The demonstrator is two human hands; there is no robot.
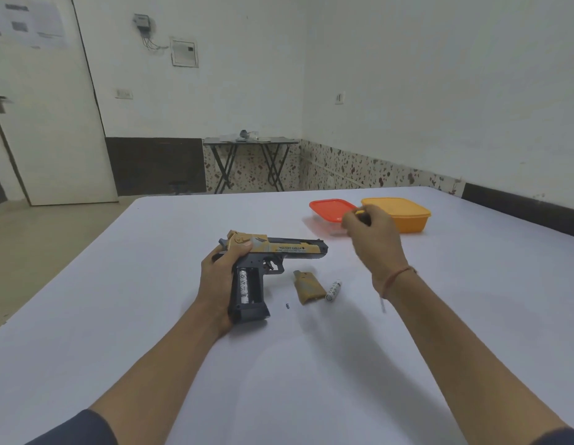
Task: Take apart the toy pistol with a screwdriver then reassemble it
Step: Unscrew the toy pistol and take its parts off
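A gold and dark grey toy pistol (289, 248) lies on its side on the white table (150, 284), barrel pointing right. My left hand (218, 277) grips its rear and handle. The grip's battery bay is uncovered, with one battery (244, 286) inside. The removed gold grip cover (306, 285) lies just right of the handle, a second battery (333, 290) beside it, and a tiny dark screw (287, 306) in front. My right hand (372, 239) is raised right of the barrel, fingers closed on a screwdriver whose yellow and black handle tip (359, 213) peeks out.
Two lidded plastic boxes stand at the far right of the table: a red-lidded one (330, 208) and an orange one (401, 216), just behind my right hand. A folding table (250, 141) stands against the far wall. A door (48, 123) is at the left.
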